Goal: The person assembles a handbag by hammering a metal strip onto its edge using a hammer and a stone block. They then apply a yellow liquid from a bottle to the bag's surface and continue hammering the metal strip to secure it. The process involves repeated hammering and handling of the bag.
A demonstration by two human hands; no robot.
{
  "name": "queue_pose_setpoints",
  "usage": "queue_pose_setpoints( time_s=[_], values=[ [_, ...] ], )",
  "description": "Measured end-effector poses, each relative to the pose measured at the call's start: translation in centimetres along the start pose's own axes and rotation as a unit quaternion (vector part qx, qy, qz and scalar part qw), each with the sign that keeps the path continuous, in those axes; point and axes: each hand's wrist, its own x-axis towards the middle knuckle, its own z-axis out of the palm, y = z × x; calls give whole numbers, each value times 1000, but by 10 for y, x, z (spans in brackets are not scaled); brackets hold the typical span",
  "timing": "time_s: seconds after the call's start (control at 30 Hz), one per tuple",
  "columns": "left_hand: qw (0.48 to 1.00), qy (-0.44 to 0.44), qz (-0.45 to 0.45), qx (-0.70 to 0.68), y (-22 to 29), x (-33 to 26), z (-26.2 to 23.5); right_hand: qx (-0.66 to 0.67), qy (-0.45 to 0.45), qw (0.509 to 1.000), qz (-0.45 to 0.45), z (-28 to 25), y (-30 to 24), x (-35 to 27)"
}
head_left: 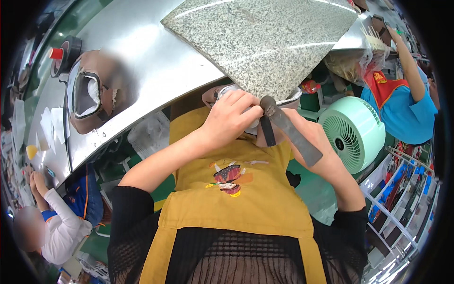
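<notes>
A brown fabric piece with a pale lining (289, 98) lies around the near corner of the speckled stone slab, mostly covered by my hands. My left hand (231, 116) is closed on its edge, with the fingers bent and the tips hidden. My right hand (307, 130) is closed on a hammer with a long flat dark metal head (298, 139); the grip on its handle is mostly hidden. A short black strip (267, 131) hangs down beside the hammer head, between my hands.
The stone slab (265, 42) rests on a shiny metal table (156, 52). A brown bag with white lining (85, 97) and a black tape roll (71, 49) sit left. A green fan (352, 135) stands right. Co-workers sit at both sides, one in blue (402, 111).
</notes>
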Motion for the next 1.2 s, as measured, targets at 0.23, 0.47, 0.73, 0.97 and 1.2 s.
queue_pose_setpoints(
  time_s=[0.23,0.47,0.73,0.97,1.2],
  values=[
    [1000,15,-23,-9,2,-1,-1,35,59,997,19,2,-3,-6],
    [997,-67,-16,-32,6,-5,-22,67,88,994,25,6,11,-17],
    [986,-151,-68,-4,15,-26,-39,-106,166,980,-4,-17,35,34],
    [950,-217,-176,-141,45,-44,-112,-261,173,950,-2,-26,68,92],
    [899,-13,-331,-286,63,-26,-175,-149,234,954,-118,-44,15,72]
  ],
)
